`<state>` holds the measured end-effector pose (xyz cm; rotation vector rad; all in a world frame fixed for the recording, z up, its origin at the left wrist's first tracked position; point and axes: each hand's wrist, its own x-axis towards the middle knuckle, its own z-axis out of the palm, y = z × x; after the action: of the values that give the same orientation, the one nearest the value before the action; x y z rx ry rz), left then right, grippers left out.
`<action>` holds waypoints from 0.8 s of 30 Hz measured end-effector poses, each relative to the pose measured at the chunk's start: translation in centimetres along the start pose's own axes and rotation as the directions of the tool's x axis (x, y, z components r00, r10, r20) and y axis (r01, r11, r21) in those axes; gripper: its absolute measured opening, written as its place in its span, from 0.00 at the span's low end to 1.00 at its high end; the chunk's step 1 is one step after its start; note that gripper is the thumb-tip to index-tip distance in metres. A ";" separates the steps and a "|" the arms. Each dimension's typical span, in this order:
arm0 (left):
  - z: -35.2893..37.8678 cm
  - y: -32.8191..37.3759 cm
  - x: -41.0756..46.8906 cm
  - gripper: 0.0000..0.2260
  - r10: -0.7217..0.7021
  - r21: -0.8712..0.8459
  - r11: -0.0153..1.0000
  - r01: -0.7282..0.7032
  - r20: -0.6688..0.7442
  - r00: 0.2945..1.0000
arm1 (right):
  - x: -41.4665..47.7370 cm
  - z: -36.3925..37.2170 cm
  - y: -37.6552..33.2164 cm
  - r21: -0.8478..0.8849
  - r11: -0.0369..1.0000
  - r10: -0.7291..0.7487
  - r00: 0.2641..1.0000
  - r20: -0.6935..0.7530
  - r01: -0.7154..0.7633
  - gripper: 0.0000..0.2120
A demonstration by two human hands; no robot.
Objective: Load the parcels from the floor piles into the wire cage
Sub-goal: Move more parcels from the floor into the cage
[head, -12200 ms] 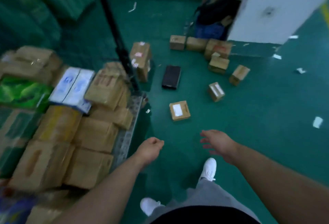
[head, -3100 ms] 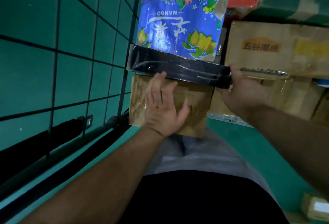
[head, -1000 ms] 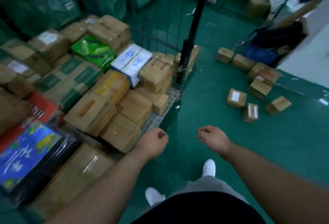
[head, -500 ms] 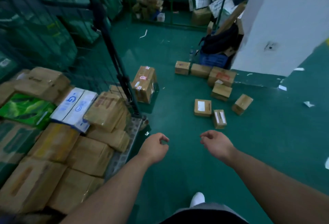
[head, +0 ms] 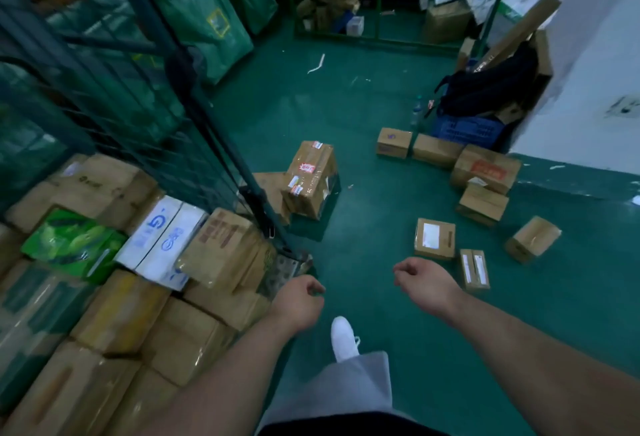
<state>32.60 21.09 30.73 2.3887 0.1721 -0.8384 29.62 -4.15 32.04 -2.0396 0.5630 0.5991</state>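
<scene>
We have 2 hands, left hand (head: 299,300) and right hand (head: 424,283), apart, loosely curled, holding nothing. 7 small parcels (head: 434,238) lie scattered on the floor (head: 363,117) toward the white wall (head: 588,89). 1 tall taped parcel (head: 310,179) stands just beside the wire cage (head: 194,96) corner post. Stacked boxes (head: 221,252) fill the cage; we can't count them.

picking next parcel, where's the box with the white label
Head view, floor right of centre: the white-label box lies just beyond the right hand, beside a narrow box.

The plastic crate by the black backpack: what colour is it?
The crate is blue, seen best in the head view.
</scene>
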 end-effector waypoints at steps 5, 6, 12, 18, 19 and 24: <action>-3.9 4.1 9.7 0.10 0.029 0.068 0.997 -0.034 0.066 0.997 | 6.0 -4.0 -3.7 -0.015 0.998 0.062 0.997 -0.041 -0.063 0.10; -4.8 5.4 11.6 0.10 0.046 0.068 0.996 -0.051 0.075 0.996 | 7.2 -5.0 -4.5 -0.015 0.997 0.071 0.995 -0.063 -0.072 0.11; -8.7 12.8 20.9 0.08 0.057 0.038 0.997 -0.061 0.110 0.992 | 14.3 -9.8 -8.1 -0.075 0.992 0.098 0.991 -0.089 -0.105 0.11; -8.2 17.6 30.4 0.06 -0.056 0.004 0.998 0.056 0.173 0.983 | 26.6 -14.9 -10.1 -0.173 0.980 0.093 0.995 -0.039 -0.099 0.09; -8.5 18.2 31.8 0.08 -0.087 0.000 0.996 0.088 0.174 0.981 | 29.0 -16.0 -10.7 -0.201 0.976 0.085 0.996 -0.020 -0.087 0.10; -12.7 20.8 36.5 0.06 -0.236 -0.123 0.963 0.241 0.052 0.970 | 39.4 -21.4 -14.7 -0.344 0.939 0.077 0.987 0.141 -0.024 0.12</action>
<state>74.59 8.80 26.82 2.2584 0.4923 -0.9505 73.22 -21.62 27.47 -2.2813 0.4444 0.9298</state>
